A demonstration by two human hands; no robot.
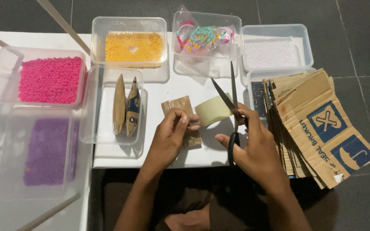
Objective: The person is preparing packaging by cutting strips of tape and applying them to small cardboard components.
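Head view: left hand point(170, 128) pinching light, floppy tape strip point(213, 110) and cardboard piece point(180, 107); right hand point(253, 141) clamped on open scissors point(230, 100); strip likely best held by edges.

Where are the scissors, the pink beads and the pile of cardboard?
scissors point(233, 92): head view, on the open blades.
pink beads point(50, 79): head view, middle of the bead heap.
pile of cardboard point(322, 128): head view, on the top sheet.

Clear tubs hold pink beads point(50, 79) at the table's left edge, purple beads point(48, 149) at its near-left corner, orange beads point(133, 47) and white beads point(271, 53) along its far edge, while black-handled scissors point(232, 115) cross pale cream tape point(213, 110) beside brown cardboard point(322, 124) printed with blue squares.
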